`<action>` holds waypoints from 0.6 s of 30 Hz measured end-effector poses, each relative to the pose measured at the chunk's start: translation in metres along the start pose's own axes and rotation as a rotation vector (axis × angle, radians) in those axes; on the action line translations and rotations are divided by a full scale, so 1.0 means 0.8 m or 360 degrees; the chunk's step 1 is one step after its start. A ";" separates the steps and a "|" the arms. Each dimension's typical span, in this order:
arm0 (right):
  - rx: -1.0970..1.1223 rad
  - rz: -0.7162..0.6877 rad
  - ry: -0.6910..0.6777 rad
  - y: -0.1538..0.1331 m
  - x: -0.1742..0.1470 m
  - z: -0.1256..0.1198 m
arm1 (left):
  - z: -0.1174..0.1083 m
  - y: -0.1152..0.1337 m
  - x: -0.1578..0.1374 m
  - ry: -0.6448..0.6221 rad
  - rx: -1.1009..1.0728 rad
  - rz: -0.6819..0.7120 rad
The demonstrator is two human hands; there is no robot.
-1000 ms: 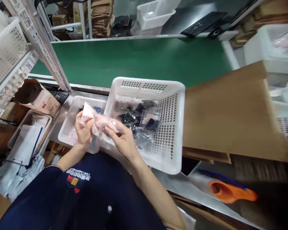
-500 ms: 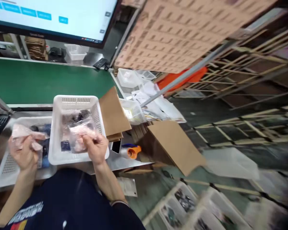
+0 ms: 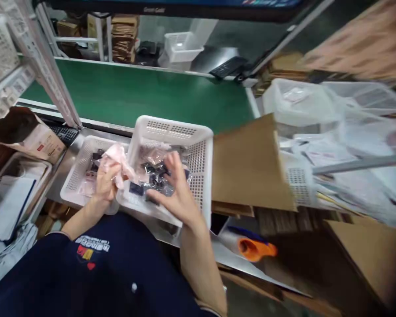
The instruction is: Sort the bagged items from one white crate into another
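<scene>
My left hand (image 3: 106, 182) is closed on a crumpled pale pink packet (image 3: 115, 155), held at the left edge of a white perforated basket (image 3: 171, 127). Above the contents of that basket hovers my right hand (image 3: 180, 191), fingers spread and nothing held. Inside lie several clear plastic packets (image 3: 156, 176) with dark and pinkish things in them, their exact kind unclear. A second white basket (image 3: 73, 182), lower and to the left, also contains packets; my left hand hides part of it.
Right of the baskets stand a cardboard box flap (image 3: 244, 167) and an orange tape dispenser (image 3: 254, 250). Behind runs a green conveyor belt (image 3: 145, 97); a monitor (image 3: 171, 9) hangs above. At left are a metal post (image 3: 49, 66), a keyboard (image 3: 64, 133) and an open carton (image 3: 42, 141).
My right hand has let go of the clear packet with pink contents and opened over the basket. My left hand, still holding the pink packet, has come closer to that basket. The view has turned left.
</scene>
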State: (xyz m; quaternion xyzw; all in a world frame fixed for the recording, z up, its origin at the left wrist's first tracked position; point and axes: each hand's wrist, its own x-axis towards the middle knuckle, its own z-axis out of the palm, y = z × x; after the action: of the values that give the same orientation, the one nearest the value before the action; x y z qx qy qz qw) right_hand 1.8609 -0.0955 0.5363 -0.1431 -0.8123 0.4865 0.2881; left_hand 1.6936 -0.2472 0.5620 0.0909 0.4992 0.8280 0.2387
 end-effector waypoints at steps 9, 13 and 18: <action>0.0064 -0.0362 0.0067 -0.042 0.012 0.027 | -0.021 0.010 -0.009 -0.0744 0.0121 -0.0677; -0.0239 -0.0376 0.0693 -0.029 0.006 0.003 | -0.028 0.006 -0.001 -0.0761 0.0234 -0.0518; -0.0531 0.0097 0.0534 0.035 -0.009 -0.021 | -0.022 -0.020 0.000 -0.0619 0.0320 -0.0195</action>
State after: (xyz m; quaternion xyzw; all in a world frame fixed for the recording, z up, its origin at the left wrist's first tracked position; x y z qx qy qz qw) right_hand 1.8757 -0.0735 0.5152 -0.2920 -0.8175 0.3235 0.3765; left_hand 1.6915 -0.2543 0.5397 0.2417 0.5283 0.7249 0.3700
